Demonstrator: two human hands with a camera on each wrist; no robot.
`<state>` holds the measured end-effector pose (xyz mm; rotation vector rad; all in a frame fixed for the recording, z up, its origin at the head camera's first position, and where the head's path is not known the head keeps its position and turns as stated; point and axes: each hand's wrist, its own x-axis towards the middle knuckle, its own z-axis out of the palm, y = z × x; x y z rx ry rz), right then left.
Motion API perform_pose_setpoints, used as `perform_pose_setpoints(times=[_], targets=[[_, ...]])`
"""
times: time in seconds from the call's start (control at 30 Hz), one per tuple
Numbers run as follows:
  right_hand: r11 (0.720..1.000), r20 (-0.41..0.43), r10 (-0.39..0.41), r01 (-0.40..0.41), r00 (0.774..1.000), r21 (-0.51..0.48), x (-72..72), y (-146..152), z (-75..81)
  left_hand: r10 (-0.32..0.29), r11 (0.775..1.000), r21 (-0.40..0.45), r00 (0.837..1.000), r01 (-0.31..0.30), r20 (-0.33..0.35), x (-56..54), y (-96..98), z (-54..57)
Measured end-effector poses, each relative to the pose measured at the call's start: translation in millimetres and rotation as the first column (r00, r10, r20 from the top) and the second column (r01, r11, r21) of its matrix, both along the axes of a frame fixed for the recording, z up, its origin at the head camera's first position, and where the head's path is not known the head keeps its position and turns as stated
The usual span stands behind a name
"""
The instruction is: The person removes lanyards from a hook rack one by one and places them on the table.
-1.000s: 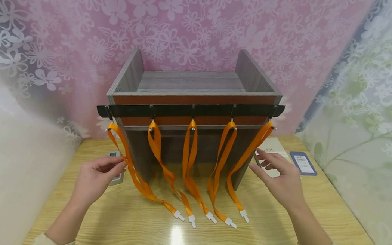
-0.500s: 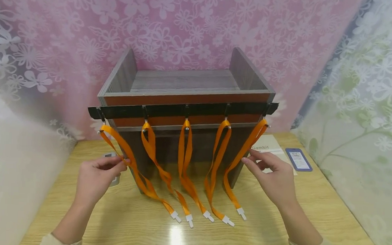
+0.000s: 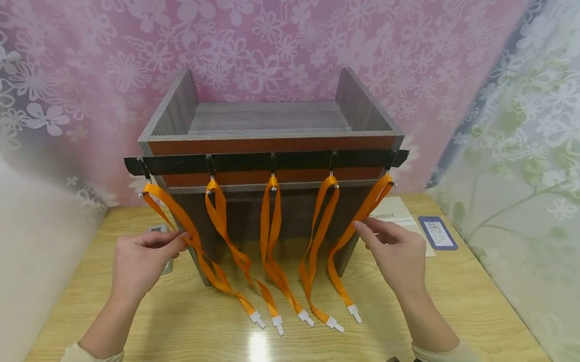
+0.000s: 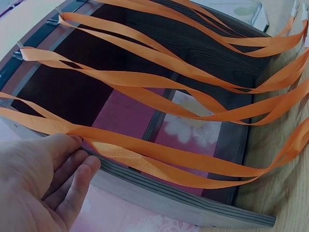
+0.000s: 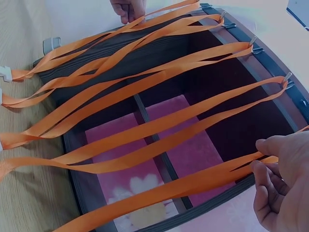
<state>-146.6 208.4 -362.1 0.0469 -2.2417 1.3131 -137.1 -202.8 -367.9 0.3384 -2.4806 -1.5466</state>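
Note:
Several orange lanyards hang from hooks on a black strip [image 3: 241, 160] along the front of a grey wooden shelf [image 3: 274, 119]. Their white clips [image 3: 305, 317] lie on the table. My left hand [image 3: 140, 260] pinches the leftmost lanyard [image 3: 183, 219] partway down between thumb and forefinger; its other fingers are loosely bent. At the opposite end, my right hand [image 3: 397, 254] has thumb and forefinger on the rightmost lanyard [image 5: 193, 186], pinching it below its hook. Between the hands, the middle lanyard [image 3: 270, 235] hangs untouched.
Behind my right hand lie a pale book marked "Gambit" [image 3: 393, 209] and a blue card holder [image 3: 438, 232]. A grey object [image 3: 167, 266] is partly hidden behind my left hand. The wooden table [image 3: 200, 341] meets flowered walls on both sides.
My right hand has moved left from beside the rightmost lanyard and now pinches it. The left hand stays on the leftmost lanyard. The head view has shifted slightly.

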Motion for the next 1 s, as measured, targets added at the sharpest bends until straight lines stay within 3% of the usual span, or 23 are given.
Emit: perform_pose_setpoints(times=[0.13,0.37,0.6,0.77,1.0], targets=[[0.999,0.006,0.024,-0.024,1.0,-0.045,-3.2,-5,0.9,-0.001,1.0,0.002,1.0,0.001,-0.019,-0.1,-1.5,0.3],[1.0,0.008,0.001,0.0,1.0,-0.026,-7.0,-10,0.9,0.01,0.999,0.032,0.999,-0.009,-0.053,-1.3,-0.3,-1.6],[0.998,-0.005,0.011,-0.011,1.0,-0.068,-7.6,-6,2.2,0.008,0.998,0.063,0.997,-0.004,-0.072,-2.9,0.8,-6.0],[0.998,-0.023,0.045,-0.046,0.999,-0.046,0.3,-1,16.3,-0.009,0.996,0.086,0.995,0.017,-0.103,-4.1,2.7,-7.6],[0.996,0.065,0.089,-0.089,0.994,0.002,16.3,8,50.6,-0.008,0.997,0.079,0.994,0.017,-0.105,-3.4,2.5,-6.9]])
